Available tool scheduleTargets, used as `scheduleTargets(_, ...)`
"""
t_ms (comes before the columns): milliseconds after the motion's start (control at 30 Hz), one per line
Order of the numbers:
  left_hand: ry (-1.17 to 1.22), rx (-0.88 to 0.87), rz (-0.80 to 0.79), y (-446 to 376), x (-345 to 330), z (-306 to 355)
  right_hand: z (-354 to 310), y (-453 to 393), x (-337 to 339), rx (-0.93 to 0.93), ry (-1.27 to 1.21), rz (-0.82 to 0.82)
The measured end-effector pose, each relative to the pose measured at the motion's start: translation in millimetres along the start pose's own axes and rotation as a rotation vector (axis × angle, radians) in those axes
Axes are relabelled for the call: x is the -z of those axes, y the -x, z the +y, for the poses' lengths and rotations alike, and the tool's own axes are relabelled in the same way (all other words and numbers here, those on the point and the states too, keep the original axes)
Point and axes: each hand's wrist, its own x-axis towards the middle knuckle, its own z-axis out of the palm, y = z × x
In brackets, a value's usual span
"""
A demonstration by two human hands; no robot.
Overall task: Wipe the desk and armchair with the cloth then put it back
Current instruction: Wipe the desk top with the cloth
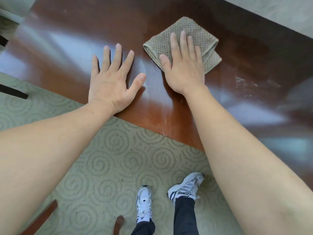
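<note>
Cloth: folded tan cloth [183,44] on the table [84,31], toward its far edge.
Right hand: my right hand [183,68] pressed flat on it, fingers spread.
Left hand: my left hand [110,82] spread flat on bare table beside the near edge.

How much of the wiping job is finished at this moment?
Done: hard to say; the desk shows smears near its front edge. In hand: the right hand presses the folded cloth flat on the desk, the left hand open beside it. Left: no armchair seat is in view; the cloth is not yet put back.
</note>
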Motion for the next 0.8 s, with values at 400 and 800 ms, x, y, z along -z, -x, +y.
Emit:
scheduleTargets(400, 0.024, -0.003, -0.016, 0.3, 2.9, 0.3, -25.8, 146.9, -21.7, -0.075, -0.064, -0.005)
scheduleTargets(800, 0.007, 0.0, -0.015, -1.1, 1.8, -0.3, -23.7, 49.9, -11.7, -0.018, -0.028, -0.03)
